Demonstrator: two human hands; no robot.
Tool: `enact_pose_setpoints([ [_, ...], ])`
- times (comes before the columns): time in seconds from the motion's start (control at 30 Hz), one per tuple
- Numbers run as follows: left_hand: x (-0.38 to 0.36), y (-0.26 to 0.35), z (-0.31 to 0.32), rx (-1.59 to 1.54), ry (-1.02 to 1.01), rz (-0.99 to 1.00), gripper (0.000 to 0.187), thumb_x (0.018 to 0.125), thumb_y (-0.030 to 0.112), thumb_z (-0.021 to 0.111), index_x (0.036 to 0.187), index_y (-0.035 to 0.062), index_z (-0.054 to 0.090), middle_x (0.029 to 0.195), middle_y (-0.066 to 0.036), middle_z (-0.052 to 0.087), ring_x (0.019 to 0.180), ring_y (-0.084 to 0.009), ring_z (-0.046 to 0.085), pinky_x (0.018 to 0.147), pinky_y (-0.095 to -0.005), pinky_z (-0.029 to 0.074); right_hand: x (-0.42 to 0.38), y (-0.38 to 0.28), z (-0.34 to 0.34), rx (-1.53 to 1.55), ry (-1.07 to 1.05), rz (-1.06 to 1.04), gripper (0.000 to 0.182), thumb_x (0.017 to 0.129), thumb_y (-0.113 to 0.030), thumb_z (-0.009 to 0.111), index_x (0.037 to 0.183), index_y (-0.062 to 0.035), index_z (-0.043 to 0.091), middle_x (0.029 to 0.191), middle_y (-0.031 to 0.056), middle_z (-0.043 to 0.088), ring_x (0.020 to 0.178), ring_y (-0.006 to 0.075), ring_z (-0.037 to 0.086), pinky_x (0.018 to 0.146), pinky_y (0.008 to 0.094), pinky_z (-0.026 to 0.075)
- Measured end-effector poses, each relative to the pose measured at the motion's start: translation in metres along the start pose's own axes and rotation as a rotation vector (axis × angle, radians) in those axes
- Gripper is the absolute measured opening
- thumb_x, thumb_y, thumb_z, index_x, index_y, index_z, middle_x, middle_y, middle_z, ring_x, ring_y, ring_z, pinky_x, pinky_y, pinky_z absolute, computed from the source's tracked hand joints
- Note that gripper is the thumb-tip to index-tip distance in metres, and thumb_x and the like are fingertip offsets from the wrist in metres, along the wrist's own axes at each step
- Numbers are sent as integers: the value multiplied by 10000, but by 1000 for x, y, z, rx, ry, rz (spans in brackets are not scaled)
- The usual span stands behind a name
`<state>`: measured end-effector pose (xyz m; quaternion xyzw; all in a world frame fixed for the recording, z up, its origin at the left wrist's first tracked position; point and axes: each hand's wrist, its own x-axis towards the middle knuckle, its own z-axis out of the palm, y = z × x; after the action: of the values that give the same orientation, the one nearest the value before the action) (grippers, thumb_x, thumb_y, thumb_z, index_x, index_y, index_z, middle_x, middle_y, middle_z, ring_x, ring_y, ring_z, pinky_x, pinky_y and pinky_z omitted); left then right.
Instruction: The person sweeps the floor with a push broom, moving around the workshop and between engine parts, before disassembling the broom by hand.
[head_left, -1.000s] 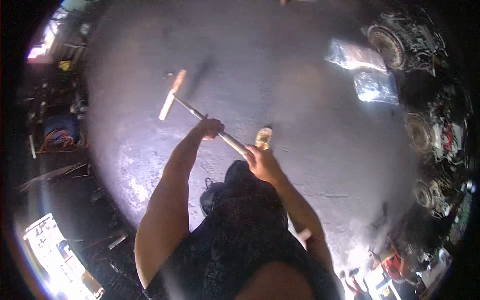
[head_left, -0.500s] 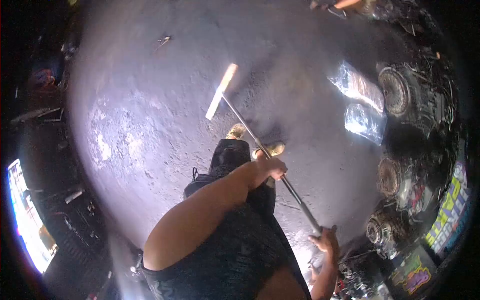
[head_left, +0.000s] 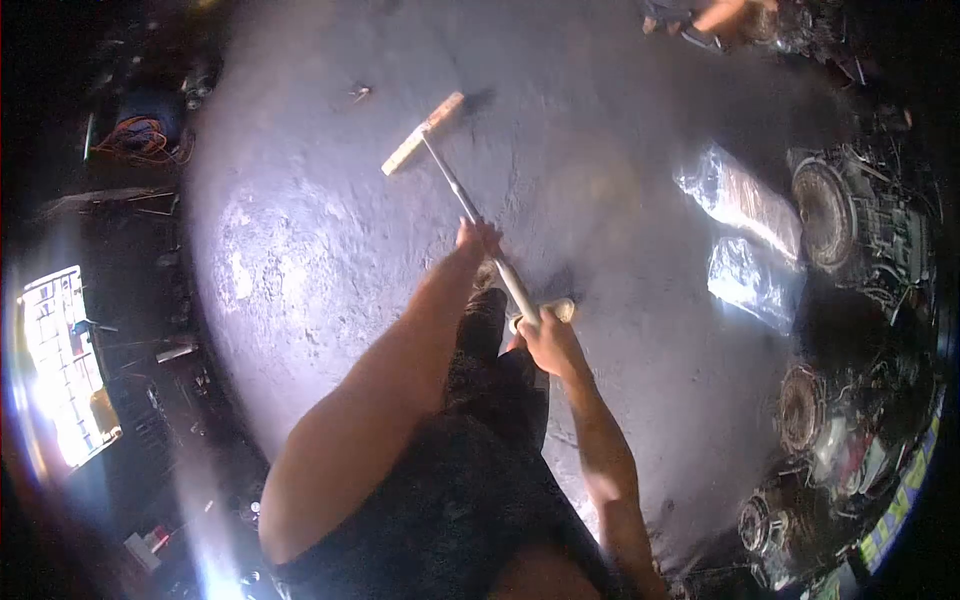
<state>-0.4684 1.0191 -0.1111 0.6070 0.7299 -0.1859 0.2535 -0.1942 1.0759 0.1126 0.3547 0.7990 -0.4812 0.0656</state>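
Observation:
A long-handled push broom slants across the dark floor, its wide pale head resting on or close to the ground ahead of me. My left hand is closed round the middle of the handle. Nearer my body, my right hand grips the thicker upper end. The bristles are too small to make out. One of my shoes shows beside the right hand. Beyond the broom head lies a small object that I cannot identify.
Two shiny plastic-wrapped bundles lie to the right, beside greasy engine or gearbox units. Orange cable is heaped at the left, above a bright window-like opening. Part of another person shows at the top right.
The broom head has moved forward and slightly left. Both hands have pushed forward with the handle, the right one coming up from low beside my body to near my shoes.

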Motion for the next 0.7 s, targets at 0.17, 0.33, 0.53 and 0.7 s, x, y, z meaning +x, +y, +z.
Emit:
enact_pose_setpoints([
  [0.17, 3, 45, -89, -47, 72, 153, 281, 808, 390, 645, 963, 157, 669, 892, -76, 656, 923, -276, 633, 705, -457, 499, -24, -34, -120, -25, -149, 132, 341, 877, -262, 636, 1121, -40, 552, 889, 244, 655, 868, 431, 643, 720, 493, 518],
  [0.33, 29, 225, -104, -317, 151, 466, 305, 775, 433, 685, 916, 163, 702, 831, -95, 681, 891, -304, 658, 671, -473, 503, -119, 55, -207, -187, -165, 322, 582, 727, -208, 797, 1236, -55, 560, 1000, 173, 684, 823, 305, 679, 724, 376, 539],
  [0.53, 3, 333, -172, -553, -52, 824, 372, 738, 442, 749, 949, 146, 667, 917, -61, 697, 951, -273, 653, 836, -442, 448, -202, 51, -295, -66, -236, 786, 547, 693, -132, 794, 1203, -47, 616, 871, 115, 680, 705, 182, 631, 657, 328, 519],
  [0.7, 39, 307, -156, -508, 38, 712, 380, 749, 445, 730, 939, 121, 669, 874, -77, 695, 918, -284, 662, 779, -449, 474, -150, 57, -278, -180, -180, 518, 598, 675, -135, 804, 1230, -54, 597, 935, 120, 688, 795, 214, 644, 728, 351, 511],
])
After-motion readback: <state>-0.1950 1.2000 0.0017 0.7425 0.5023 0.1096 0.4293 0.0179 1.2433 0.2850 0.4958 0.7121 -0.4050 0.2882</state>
